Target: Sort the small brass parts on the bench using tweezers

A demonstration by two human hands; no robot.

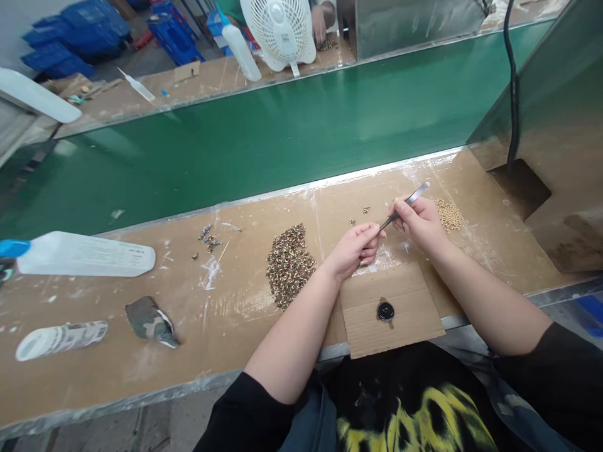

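My right hand grips a pair of metal tweezers, whose tips point down and left to the fingertips of my left hand. The left fingers are pinched together; whatever is between them is too small or hidden to name. Left of that hand lies a heap of small brass-coloured metal parts. A pile of tiny tan beads or rings sits just beyond my right hand. Below both hands, a cardboard sheet bears a round black disc-like part. A few loose small parts lie past my fingers.
At left are a white bottle with a blue cap, a cylindrical container and a camouflage cloth piece. A green belt runs behind the bench. Across it stand a fan and another person's hand. A metal housing rises at right.
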